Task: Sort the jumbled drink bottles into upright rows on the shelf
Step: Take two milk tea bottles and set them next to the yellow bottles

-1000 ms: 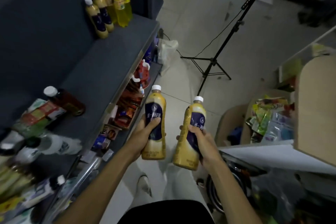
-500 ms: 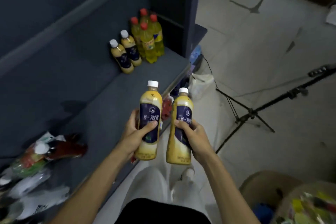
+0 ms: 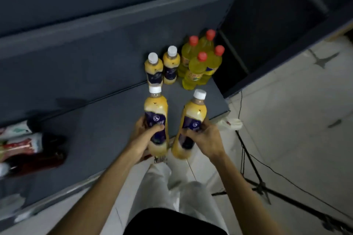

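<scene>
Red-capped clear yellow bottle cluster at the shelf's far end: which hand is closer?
Right. The right hand, gripping a white-capped yellow bottle, sits below the red-capped clear yellow bottle cluster. The left hand, gripping its twin, lies farther left.

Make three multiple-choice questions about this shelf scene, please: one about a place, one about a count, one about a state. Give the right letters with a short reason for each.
1. Where do the red-capped yellow bottles stand?
A. at the right end of the shelf, right of the two standing white-capped bottles
B. on the floor
C. in the middle of the jumbled pile

2. How many red caps show?
A. two
B. four
C. six

3. What is the state of the person's hands?
A. both hang free
B. only one holds a bottle
C. each holds one white-capped bottle in its grip

Answers:
1. A: they stand together by the shelf's right end.
2. B: four red caps are visible.
3. C: the left hand grips the left bottle and the right hand grips the right bottle.
</scene>
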